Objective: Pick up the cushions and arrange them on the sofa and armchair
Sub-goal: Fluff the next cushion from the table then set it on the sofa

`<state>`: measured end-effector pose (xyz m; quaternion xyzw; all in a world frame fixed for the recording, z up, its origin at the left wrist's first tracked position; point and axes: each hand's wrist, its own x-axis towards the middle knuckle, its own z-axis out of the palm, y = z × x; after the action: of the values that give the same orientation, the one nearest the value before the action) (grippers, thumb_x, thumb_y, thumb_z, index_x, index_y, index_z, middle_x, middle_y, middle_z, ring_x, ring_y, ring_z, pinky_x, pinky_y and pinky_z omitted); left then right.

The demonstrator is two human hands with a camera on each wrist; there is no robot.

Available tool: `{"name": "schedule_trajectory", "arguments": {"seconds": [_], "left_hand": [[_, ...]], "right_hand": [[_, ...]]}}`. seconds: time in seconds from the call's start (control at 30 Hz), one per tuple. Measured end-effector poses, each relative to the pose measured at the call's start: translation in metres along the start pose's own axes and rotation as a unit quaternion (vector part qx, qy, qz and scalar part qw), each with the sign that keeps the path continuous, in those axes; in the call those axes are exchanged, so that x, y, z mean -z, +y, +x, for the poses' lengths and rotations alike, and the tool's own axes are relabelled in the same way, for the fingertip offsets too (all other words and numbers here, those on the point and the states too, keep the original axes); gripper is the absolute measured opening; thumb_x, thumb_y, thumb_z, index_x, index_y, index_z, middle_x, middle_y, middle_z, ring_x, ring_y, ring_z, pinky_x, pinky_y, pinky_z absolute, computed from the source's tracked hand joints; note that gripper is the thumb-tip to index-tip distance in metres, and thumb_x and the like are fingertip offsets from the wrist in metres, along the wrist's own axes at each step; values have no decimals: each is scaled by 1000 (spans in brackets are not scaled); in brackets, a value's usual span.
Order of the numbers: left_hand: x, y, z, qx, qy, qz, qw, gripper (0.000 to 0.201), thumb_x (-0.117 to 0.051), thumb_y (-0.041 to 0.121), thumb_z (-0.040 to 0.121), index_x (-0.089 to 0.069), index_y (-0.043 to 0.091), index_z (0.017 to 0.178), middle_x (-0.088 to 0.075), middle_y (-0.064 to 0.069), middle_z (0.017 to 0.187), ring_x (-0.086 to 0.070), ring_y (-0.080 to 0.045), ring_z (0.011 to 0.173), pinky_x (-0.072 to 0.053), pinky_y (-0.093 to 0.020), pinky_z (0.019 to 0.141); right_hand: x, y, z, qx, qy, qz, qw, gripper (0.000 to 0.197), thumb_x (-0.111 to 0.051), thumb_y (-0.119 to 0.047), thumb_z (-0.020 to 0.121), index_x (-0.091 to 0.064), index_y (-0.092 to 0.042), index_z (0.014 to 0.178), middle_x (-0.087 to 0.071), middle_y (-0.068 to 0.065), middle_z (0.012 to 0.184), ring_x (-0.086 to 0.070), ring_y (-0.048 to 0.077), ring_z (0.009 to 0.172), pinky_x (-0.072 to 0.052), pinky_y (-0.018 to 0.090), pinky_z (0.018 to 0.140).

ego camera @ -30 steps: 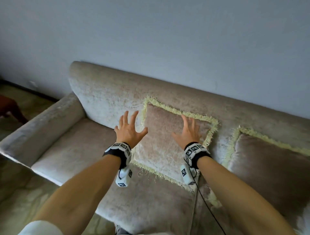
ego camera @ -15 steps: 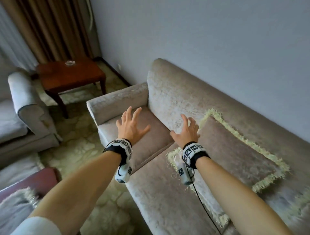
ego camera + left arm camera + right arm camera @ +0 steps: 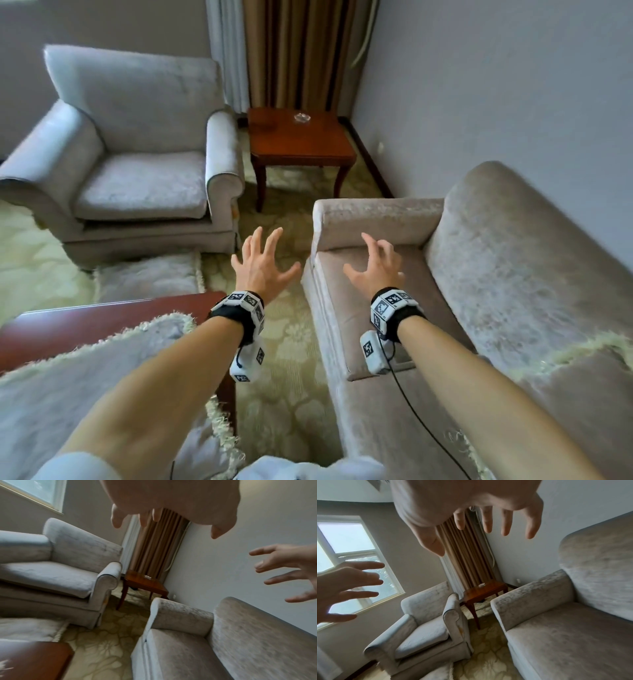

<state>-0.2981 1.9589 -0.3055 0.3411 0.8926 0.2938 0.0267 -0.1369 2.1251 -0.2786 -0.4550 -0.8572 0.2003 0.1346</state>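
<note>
Both hands are spread and hold nothing. In the head view my left hand (image 3: 263,262) hovers over the carpet between the coffee table and the sofa (image 3: 496,291). My right hand (image 3: 375,269) hangs above the left end of the sofa seat. One fringed grey cushion (image 3: 78,383) lies on the coffee table under my left forearm. A second cushion (image 3: 147,277) lies on the floor before the grey armchair (image 3: 137,161). A third fringed cushion (image 3: 582,394) leans on the sofa at the right edge. The armchair seat (image 3: 51,574) is bare.
A dark wooden coffee table (image 3: 68,329) stands at lower left. In the corner by brown curtains (image 3: 301,51), a small wooden side table (image 3: 301,144) carries a glass ashtray (image 3: 302,117). Patterned carpet (image 3: 284,377) runs between the sofa and coffee table. A window (image 3: 351,561) is behind the armchair.
The view has swung left from the sofa back to the armchair corner. Both hands came off the cushion on the sofa and moved left with it, staying spread.
</note>
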Motion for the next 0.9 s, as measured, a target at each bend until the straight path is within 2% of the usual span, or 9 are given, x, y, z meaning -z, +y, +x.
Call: {"name": "schedule_trajectory", "arguments": {"seconds": [0.1,0.2,0.43,0.6,0.73,0.9], "left_hand": [[18,-41,8,36,30,11,999,79,-58,64,83,-23,39,149,-18,-5,160,-19,-28,146,-20,-67,111],[31,-70,13,80,49,23,995,79,-57,64,83,-23,38,149,-18,-6,160,-18,-28,146,-20,-67,111],[43,-113,4,211,88,48,972,81,-56,64,84,-20,37,151,-16,-6,161,-17,-27,147,-19,-66,112],[49,-123,-15,334,154,52,928,82,-58,64,83,-19,38,150,-17,-8,161,-22,-30,145,-22,-67,111],[52,-121,-30,400,198,77,892,85,-45,72,76,-19,36,149,-21,-11,159,-26,-31,142,-25,-65,109],[57,-128,-75,496,221,81,836,86,-51,71,77,-17,38,150,-18,-9,161,-24,-30,144,-25,-63,111]], "right_hand": [[-27,-37,13,54,-32,-9,998,70,-62,-53,81,-34,-43,144,-27,-4,147,-26,23,135,-34,53,104],[-51,-67,31,92,-68,-15,993,75,-64,-56,79,-31,-42,145,-24,-3,151,-23,23,137,-33,53,106],[-102,-126,74,198,-139,-27,970,80,-66,-57,78,-28,-43,147,-25,0,151,-24,26,137,-36,51,106],[-132,-169,93,283,-211,-8,936,79,-67,-55,77,-29,-46,146,-24,-2,151,-24,25,137,-33,52,104],[-156,-198,96,353,-264,-1,898,81,-71,-52,77,-30,-44,146,-26,-1,151,-26,25,136,-35,52,101],[-188,-229,72,424,-326,-23,845,83,-71,-54,77,-28,-44,147,-28,1,149,-28,27,136,-35,57,103]]}}
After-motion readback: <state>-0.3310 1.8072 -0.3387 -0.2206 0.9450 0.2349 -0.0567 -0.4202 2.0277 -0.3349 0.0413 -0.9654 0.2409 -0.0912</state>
